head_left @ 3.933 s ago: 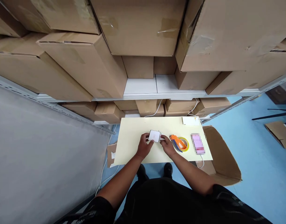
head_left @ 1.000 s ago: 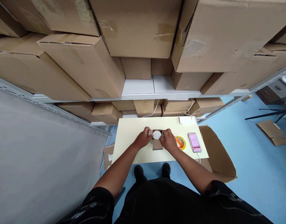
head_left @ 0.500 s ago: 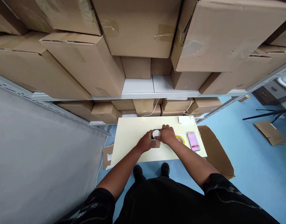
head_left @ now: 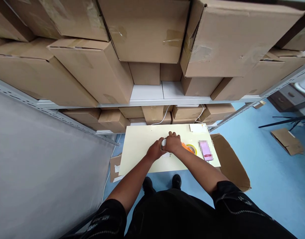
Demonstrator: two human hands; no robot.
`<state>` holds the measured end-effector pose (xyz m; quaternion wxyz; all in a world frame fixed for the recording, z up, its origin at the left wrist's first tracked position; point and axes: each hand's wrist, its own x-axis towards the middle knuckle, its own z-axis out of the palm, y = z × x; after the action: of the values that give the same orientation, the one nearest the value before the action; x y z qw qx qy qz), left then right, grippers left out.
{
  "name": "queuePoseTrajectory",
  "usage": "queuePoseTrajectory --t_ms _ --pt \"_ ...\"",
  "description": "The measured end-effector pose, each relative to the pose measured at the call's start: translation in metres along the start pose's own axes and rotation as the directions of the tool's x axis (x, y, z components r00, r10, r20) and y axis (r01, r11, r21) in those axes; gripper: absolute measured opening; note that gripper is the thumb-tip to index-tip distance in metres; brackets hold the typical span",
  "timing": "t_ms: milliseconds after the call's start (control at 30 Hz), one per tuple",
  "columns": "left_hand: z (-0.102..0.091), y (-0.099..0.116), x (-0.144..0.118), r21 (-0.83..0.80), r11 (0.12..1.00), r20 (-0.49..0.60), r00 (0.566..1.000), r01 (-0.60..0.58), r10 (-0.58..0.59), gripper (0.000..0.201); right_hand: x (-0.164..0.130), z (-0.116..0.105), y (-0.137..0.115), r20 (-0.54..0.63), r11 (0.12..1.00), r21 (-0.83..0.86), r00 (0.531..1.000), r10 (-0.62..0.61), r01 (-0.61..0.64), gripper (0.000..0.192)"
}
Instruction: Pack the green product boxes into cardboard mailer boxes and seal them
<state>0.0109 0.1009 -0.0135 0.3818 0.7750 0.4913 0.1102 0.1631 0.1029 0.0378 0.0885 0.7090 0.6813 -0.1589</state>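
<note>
My left hand (head_left: 155,150) grips the left side of a small brown cardboard box, which the hands now mostly cover. At its top, a white round thing (head_left: 163,142), like a lid, shows between the hands. My right hand (head_left: 173,143) is closed over the right side and top, its fingers bent. Whether it presses on the box or the white piece is partly hidden. By my right wrist lie an orange tool (head_left: 186,147), perhaps a tape dispenser, and a roll of tape (head_left: 192,149) with a yellow rim. A small pale paper (head_left: 166,155) is under the hands.
The cream table (head_left: 137,159) bears a phone (head_left: 206,150) with a pink screen and a white flat piece (head_left: 198,128) at the back right. Shelves behind hold several cardboard boxes (head_left: 145,30). An open carton (head_left: 228,159) stands right of the table.
My right hand has moved left and over the small box, covering most of it and its white top. More of the orange tool and the pale paper now shows.
</note>
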Motion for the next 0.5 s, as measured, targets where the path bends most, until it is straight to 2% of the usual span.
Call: queuePoseTrajectory --t_ms 100,233,367,433,500 --pt "0.001 0.001 -0.002 0.020 1.000 -0.015 1.000 -0.019 0.020 0.075 -0.011 0.012 0.007 -0.151 0.998 0.056 0.988 -0.027 0.036 0.044" --pt "0.002 0.003 0.000 0.087 0.996 -0.017 1.000 -0.010 0.012 0.068 -0.022 0.018 0.015 -0.287 0.993 0.071 0.955 -0.070 0.094 0.044" --pt "-0.001 0.005 0.005 0.140 0.990 0.007 0.999 0.030 -0.031 0.074 -0.024 0.009 0.019 -0.406 0.979 0.155 0.912 -0.060 0.134 0.046" --pt "-0.005 0.006 0.009 0.125 0.990 0.014 0.998 0.061 -0.063 0.079 -0.024 -0.001 0.020 -0.441 0.955 0.263 0.897 -0.008 0.138 0.047" --pt "-0.008 0.008 0.012 0.097 0.992 0.015 0.996 0.084 -0.086 0.080 -0.024 -0.011 0.022 -0.429 0.903 0.411 0.901 0.070 0.126 0.048"
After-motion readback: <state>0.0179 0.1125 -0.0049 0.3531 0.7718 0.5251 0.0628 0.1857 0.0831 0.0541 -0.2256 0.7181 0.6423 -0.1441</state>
